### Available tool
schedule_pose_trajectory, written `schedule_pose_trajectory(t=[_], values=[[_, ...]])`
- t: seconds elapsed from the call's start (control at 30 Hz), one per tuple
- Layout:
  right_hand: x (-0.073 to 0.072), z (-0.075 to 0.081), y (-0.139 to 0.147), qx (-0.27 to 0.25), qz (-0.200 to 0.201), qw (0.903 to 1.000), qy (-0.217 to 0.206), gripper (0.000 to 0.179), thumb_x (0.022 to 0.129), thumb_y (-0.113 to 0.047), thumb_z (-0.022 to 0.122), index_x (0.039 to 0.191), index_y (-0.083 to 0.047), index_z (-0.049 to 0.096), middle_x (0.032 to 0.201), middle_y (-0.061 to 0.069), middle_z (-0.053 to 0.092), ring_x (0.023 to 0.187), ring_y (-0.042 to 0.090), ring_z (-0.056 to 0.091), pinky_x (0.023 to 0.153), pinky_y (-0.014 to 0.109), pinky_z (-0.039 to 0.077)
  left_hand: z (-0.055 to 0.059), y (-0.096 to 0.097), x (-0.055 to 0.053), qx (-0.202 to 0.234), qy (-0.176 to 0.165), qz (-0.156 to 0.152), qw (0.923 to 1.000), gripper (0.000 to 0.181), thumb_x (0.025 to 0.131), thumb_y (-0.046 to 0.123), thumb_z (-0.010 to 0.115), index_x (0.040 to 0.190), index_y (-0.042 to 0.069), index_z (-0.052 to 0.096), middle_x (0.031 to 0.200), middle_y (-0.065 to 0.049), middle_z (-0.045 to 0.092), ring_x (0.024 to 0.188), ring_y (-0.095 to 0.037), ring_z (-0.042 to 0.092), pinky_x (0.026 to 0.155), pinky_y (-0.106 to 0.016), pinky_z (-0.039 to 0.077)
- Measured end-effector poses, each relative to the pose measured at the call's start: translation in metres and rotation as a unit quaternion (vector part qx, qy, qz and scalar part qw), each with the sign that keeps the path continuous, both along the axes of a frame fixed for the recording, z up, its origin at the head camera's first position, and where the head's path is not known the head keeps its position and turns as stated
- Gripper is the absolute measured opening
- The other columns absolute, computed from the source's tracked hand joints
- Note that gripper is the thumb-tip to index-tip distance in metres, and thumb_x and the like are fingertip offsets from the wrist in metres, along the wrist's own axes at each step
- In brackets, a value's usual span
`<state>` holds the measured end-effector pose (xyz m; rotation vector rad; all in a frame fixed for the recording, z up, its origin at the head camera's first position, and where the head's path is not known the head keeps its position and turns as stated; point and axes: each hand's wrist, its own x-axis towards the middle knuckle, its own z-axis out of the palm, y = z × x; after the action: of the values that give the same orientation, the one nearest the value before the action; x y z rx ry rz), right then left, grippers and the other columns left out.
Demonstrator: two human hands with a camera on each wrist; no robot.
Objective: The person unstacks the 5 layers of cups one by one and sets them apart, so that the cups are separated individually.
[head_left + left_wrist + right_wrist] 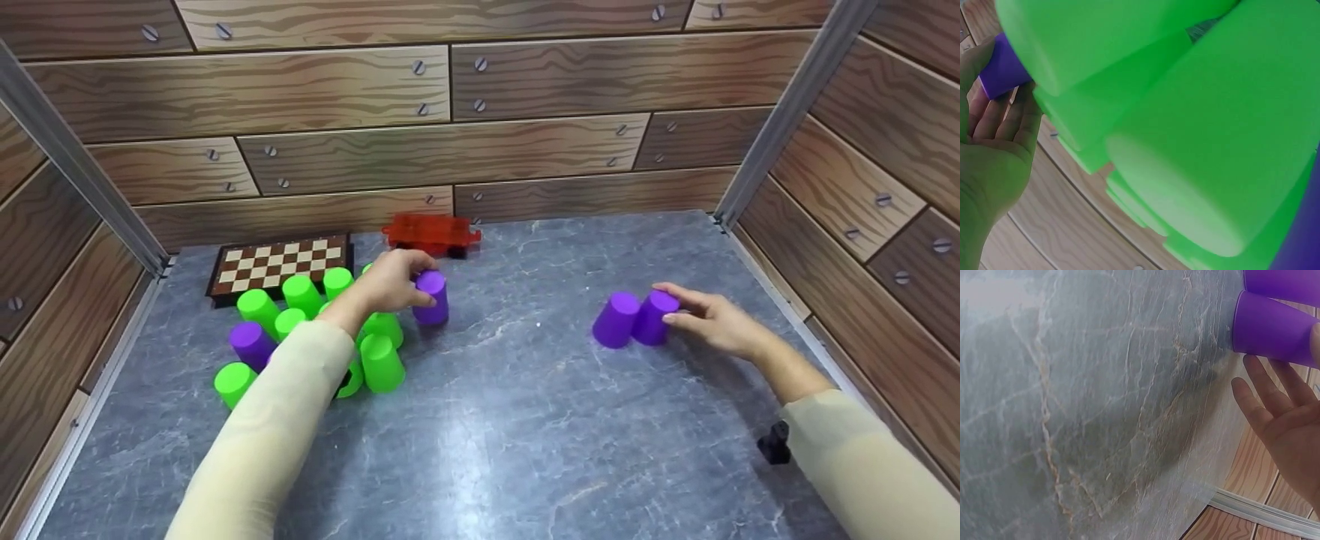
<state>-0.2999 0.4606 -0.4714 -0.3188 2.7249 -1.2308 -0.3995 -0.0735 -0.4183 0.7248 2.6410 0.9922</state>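
Observation:
My left hand (390, 281) grips a purple cup (432, 298), upside down, at the right edge of a cluster of green cups (382, 364). In the left wrist view the green cups fill most of the frame, and that purple cup (1005, 67) sits between thumb and fingers. On the right side of the table, my right hand (712, 322) holds another upside-down purple cup (655, 318) between thumb and fingers. A further purple cup (617, 321) stands right beside it on the left. The right wrist view shows the held cup (1275, 329) near my fingers (1266, 385).
A checkered board (281, 266) lies at the back left, and a red translucent toy vehicle (431, 232) stands by the back wall. Another purple cup (251, 343) is among the green ones. A small black object (775, 442) lies near my right sleeve. Wood-patterned walls enclose the table.

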Motion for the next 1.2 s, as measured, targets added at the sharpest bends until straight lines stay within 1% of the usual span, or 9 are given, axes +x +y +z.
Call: schedule_pose_trajectory(t=[0.17, 0.27, 0.37, 0.47, 0.57, 0.77, 0.87, 1.1, 1.2], values=[[0.0, 0.001, -0.001, 0.005, 0.0, 1.0, 0.005, 0.064, 0.106, -0.021, 0.067, 0.164, -0.014, 0.041, 0.151, 0.031, 0.053, 0.137, 0.051, 0.052, 0.116, 0.068, 0.036, -0.003, -0.004, -0.002, -0.01, -0.014, 0.011, 0.9998, 0.05, 0.085, 0.005, 0.088, 0.131, 0.003, 0.069, 0.13, -0.017, 0.071, 0.115, -0.031, 0.068, 0.099, -0.042, 0.059], [0.0, 0.002, -0.003, 0.007, 0.001, 0.9999, 0.013, 0.062, 0.106, -0.022, 0.068, 0.163, -0.015, 0.044, 0.149, 0.027, 0.057, 0.136, 0.045, 0.055, 0.115, 0.047, 0.044, -0.004, -0.006, -0.002, -0.011, -0.023, 0.021, 0.9994, 0.05, 0.086, 0.005, 0.087, 0.133, 0.004, 0.069, 0.131, -0.017, 0.07, 0.116, -0.032, 0.068, 0.098, -0.043, 0.059], [0.0, 0.002, -0.004, 0.011, 0.004, 0.9997, 0.022, 0.061, 0.106, -0.023, 0.068, 0.162, -0.014, 0.045, 0.148, 0.025, 0.059, 0.135, 0.041, 0.056, 0.107, 0.022, 0.044, -0.004, -0.007, -0.003, -0.011, -0.031, 0.027, 0.9991, 0.054, 0.087, 0.005, 0.086, 0.137, 0.004, 0.067, 0.135, -0.018, 0.069, 0.12, -0.033, 0.067, 0.1, -0.044, 0.059], [0.0, 0.001, -0.003, 0.009, 0.003, 0.9997, 0.021, 0.061, 0.106, -0.024, 0.069, 0.162, -0.014, 0.046, 0.149, 0.024, 0.058, 0.136, 0.041, 0.055, 0.102, 0.012, 0.04, -0.005, -0.008, -0.003, -0.009, -0.04, 0.03, 0.9987, 0.057, 0.088, 0.005, 0.086, 0.141, 0.005, 0.066, 0.138, -0.018, 0.067, 0.122, -0.034, 0.066, 0.101, -0.044, 0.058], [0.0, 0.001, -0.003, 0.007, 0.003, 0.9998, 0.018, 0.061, 0.106, -0.025, 0.069, 0.162, -0.014, 0.046, 0.149, 0.024, 0.058, 0.136, 0.041, 0.055, 0.106, 0.017, 0.041, -0.007, -0.009, -0.004, -0.01, -0.044, 0.03, 0.9985, 0.057, 0.088, 0.005, 0.086, 0.142, 0.005, 0.066, 0.138, -0.018, 0.067, 0.122, -0.034, 0.067, 0.101, -0.044, 0.059], [0.001, 0.001, -0.003, 0.004, 0.004, 0.9998, 0.019, 0.061, 0.106, -0.023, 0.068, 0.162, -0.013, 0.045, 0.149, 0.025, 0.058, 0.137, 0.042, 0.055, 0.117, 0.057, 0.039, -0.008, -0.009, -0.005, -0.01, -0.037, 0.026, 0.9989, 0.057, 0.088, 0.006, 0.087, 0.141, 0.004, 0.066, 0.135, -0.019, 0.068, 0.12, -0.034, 0.068, 0.099, -0.044, 0.059], [0.001, 0.002, -0.003, -0.001, 0.003, 0.9999, 0.017, 0.061, 0.106, -0.023, 0.068, 0.162, -0.013, 0.045, 0.149, 0.026, 0.057, 0.137, 0.044, 0.054, 0.117, 0.064, 0.036, -0.009, -0.01, -0.006, -0.013, -0.036, 0.027, 0.9989, 0.056, 0.088, 0.006, 0.087, 0.14, 0.004, 0.067, 0.135, -0.019, 0.068, 0.119, -0.034, 0.068, 0.099, -0.044, 0.06], [0.001, 0.002, -0.003, -0.005, 0.004, 0.9999, 0.013, 0.062, 0.106, -0.022, 0.068, 0.162, -0.013, 0.045, 0.151, 0.026, 0.055, 0.138, 0.045, 0.053, 0.118, 0.065, 0.035, -0.012, -0.01, -0.008, -0.018, -0.04, 0.03, 0.9986, 0.057, 0.088, 0.006, 0.087, 0.141, 0.004, 0.067, 0.137, -0.019, 0.067, 0.12, -0.034, 0.068, 0.099, -0.044, 0.059], [0.001, 0.001, -0.003, -0.001, 0.006, 0.9998, 0.018, 0.062, 0.106, -0.021, 0.068, 0.162, -0.011, 0.044, 0.15, 0.026, 0.056, 0.137, 0.043, 0.054, 0.117, 0.046, 0.042, -0.013, -0.01, -0.007, -0.017, -0.039, 0.029, 0.9987, 0.057, 0.088, 0.006, 0.086, 0.141, 0.004, 0.067, 0.137, -0.019, 0.068, 0.12, -0.035, 0.068, 0.1, -0.045, 0.059]])
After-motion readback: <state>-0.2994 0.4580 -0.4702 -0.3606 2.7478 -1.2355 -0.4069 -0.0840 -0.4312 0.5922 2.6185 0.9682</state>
